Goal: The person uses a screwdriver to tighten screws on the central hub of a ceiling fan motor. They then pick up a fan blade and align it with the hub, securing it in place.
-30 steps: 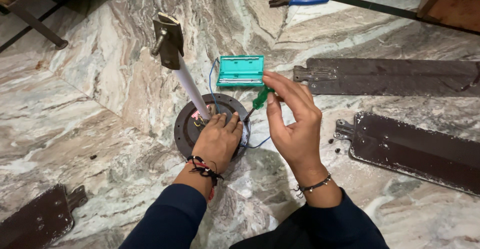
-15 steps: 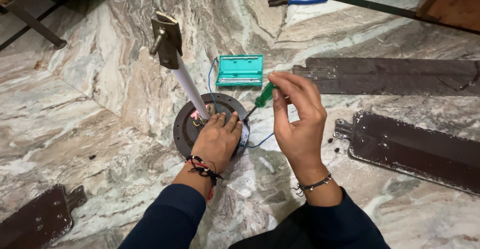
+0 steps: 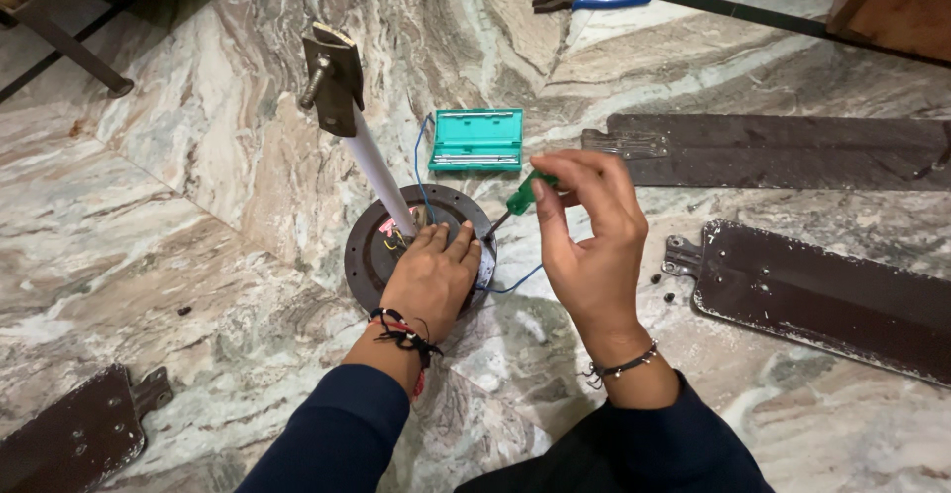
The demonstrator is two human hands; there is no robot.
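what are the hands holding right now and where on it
The right hand pinches a green-handled screwdriver by the top of its handle, fingertips only. The left hand grips nothing; it rests flat on the round fan motor.

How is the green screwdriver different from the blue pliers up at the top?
The green-handled screwdriver is pinched in the right hand, tilted, its tip down at the round dark motor housing. The blue-handled pliers lie flat on the marble floor, untouched and far from both hands. The screwdriver has one handle; the pliers have two. Both are hand tools.
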